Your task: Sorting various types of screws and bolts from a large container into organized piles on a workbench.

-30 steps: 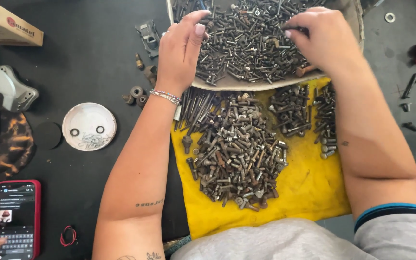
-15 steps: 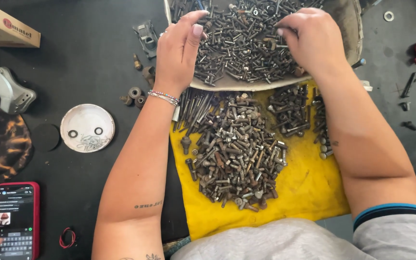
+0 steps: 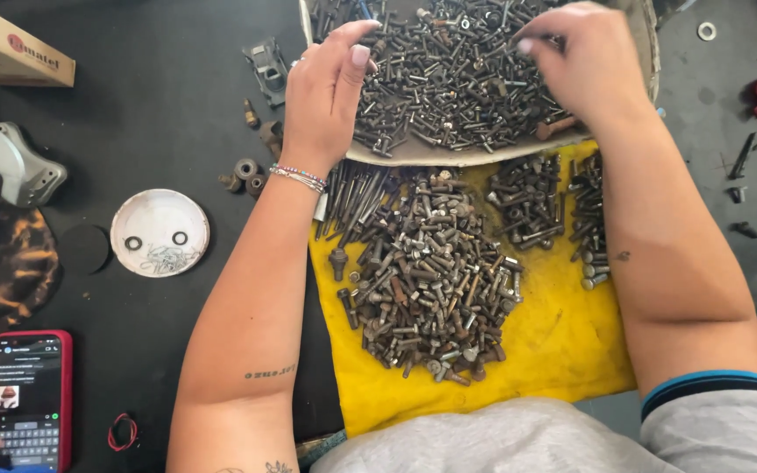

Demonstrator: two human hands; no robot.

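Left hand (image 3: 330,92) spread, right hand (image 3: 584,66) pinching in tray (image 3: 449,156) | risk: bolts (image 3: 449,74) spilling over tray's low rim onto sorted piles (image 3: 427,271)

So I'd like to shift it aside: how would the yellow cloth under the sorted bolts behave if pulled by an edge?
The yellow cloth looks thin and limp, so it would probably bunch. The bolt pile on it looks heavy, likely dragging, and loose bolts may roll off.

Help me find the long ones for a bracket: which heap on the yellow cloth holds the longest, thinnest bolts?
The small bundle of long bolts at the yellow cloth's top-left corner, just below the left hand. The big middle heap holds shorter, stubbier bolts.
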